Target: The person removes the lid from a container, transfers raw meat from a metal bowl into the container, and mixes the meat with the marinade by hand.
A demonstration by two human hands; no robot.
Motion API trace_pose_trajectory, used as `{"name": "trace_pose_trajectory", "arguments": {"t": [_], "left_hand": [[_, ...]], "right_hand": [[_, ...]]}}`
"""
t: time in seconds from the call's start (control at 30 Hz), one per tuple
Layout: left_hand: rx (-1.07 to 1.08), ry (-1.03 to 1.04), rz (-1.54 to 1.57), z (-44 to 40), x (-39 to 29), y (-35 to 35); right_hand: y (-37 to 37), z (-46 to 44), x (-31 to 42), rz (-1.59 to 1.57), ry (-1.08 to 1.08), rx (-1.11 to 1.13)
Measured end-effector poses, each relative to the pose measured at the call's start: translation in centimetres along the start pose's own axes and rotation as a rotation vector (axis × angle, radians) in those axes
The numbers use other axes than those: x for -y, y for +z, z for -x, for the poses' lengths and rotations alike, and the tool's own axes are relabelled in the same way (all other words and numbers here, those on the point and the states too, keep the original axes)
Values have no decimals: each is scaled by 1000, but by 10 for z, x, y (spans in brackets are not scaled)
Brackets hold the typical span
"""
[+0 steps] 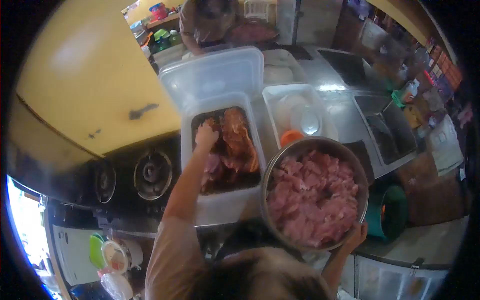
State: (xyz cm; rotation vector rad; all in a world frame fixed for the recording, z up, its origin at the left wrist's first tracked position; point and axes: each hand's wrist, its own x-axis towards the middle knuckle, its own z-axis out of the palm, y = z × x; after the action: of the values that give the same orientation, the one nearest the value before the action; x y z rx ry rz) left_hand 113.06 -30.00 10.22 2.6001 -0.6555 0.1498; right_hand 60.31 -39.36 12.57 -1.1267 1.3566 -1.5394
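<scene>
My left hand (206, 135) reaches into a clear plastic container (225, 204), its fingers curled on marinated meat at the far left inside. Dark liquid surrounds the meat, and a large reddish-brown slab (234, 132) lies to the right of the hand. Paler pink pieces sit nearer to me in the same liquid. My right hand (356, 236) grips the near right rim of a big round metal bowl (266, 200). Raw pink meat pieces (312, 197) fill the bowl, which stands right of the container.
A translucent lid (212, 75) leans behind the container. Beyond the bowl are a white tray (270, 100) with an orange item (291, 137), and a sink (392, 132). Stove burners (152, 175) lie left; a green bucket (392, 212) stands right. Another person (207, 25) is at the far side.
</scene>
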Motion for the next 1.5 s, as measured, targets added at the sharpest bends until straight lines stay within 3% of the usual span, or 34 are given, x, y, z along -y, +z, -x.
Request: {"name": "trace_pose_trajectory", "arguments": {"t": [0.07,0.17,0.27,0.33,0.47,0.57,0.67,0.73,0.87,0.93,1.07,1.17,1.27,1.37,1.43,1.5], "left_hand": [[124,-177,-55,-16,7,15],[301,-62,94,-19,-7,-3],[311,-199,105,-17,-8,1],[245,-185,197,-19,7,5],[150,-153,518,-17,38,6],[102,-71,656,14,4,-59],[121,14,786,14,8,-67],[175,-7,775,21,-13,-91],[231,45,653,12,-51,-112],[342,-37,687,-3,-63,-97],[422,-139,620,-49,-68,-25],[348,91,492,-79,-52,36],[258,249,339,-65,-56,27],[-44,265,24,-11,-66,-21],[414,218,102,28,-61,-57],[565,251,0,61,-42,-55]], "right_hand": [[-3,-5,-4,-1,82,-13],[-14,-9,-15,21,127,45],[-22,-11,-17,88,84,96],[-17,-6,-5,170,48,115],[-2,2,3,37,71,46],[-1,2,8,81,74,62],[10,9,24,-3,132,30],[6,7,20,-93,180,38],[-6,-2,6,82,-1,100],[-13,-7,-5,189,-49,101],[-10,-8,-11,70,48,53],[-3,-2,-3,-12,30,47],[0,3,6,37,-32,50],[9,9,21,57,27,20],[8,7,19,53,12,31],[4,6,21,117,-28,86]]}}
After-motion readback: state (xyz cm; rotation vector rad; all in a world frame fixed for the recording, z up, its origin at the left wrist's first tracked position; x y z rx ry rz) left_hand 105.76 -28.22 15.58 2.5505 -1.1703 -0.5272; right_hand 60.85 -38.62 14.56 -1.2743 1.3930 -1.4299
